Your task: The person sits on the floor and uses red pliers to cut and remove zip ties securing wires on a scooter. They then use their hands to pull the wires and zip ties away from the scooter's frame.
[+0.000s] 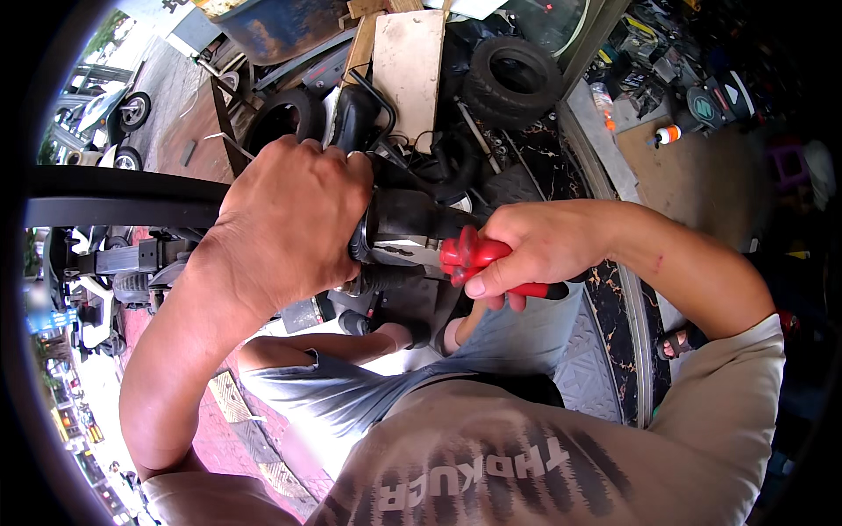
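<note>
My right hand (pixel 532 250) is closed round the red handles of a pair of pliers (pixel 474 254). Their metal jaws point left and lie against the near side of a thick black cylindrical part (pixel 399 213); whether they grip it, I cannot tell. My left hand (pixel 294 215) is closed over the left end of that part, knuckles up, with the fingertips hidden on its far side. From under the left wrist a long black bar (pixel 123 197) runs out to the left. Below the jaws a dark ribbed piece (pixel 386 279) shows.
Loose tyres (pixel 513 79) lie beyond my hands, beside a pale board (pixel 408 74). A metal door track (pixel 636 342) runs along the right. Tools and small parts clutter the floor at the far right, near an orange-and-white bottle (pixel 668 134). Parked vehicles (pixel 132 110) stand outside at the left.
</note>
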Available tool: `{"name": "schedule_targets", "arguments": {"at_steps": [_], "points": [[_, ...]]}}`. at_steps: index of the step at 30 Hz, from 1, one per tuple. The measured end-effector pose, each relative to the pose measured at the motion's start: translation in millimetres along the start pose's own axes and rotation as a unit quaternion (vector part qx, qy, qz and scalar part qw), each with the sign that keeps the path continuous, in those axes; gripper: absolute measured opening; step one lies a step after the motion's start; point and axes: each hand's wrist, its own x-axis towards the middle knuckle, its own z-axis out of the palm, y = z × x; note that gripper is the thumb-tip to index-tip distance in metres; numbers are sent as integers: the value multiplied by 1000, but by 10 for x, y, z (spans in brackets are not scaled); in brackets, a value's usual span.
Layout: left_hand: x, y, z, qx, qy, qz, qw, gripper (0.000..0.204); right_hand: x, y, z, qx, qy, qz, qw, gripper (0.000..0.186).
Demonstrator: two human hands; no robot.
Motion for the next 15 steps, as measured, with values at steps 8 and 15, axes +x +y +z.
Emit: {"name": "schedule_targets", "arguments": {"at_steps": [8, 15], "points": [[15, -1, -43, -25, -22, 0, 999, 60, -95, -153, 75, -72, 36, -5, 997, 56], [21, 119, 37, -98, 23, -23, 995, 76, -219, -335, 138, -58, 64, 32, 996, 55]]}}
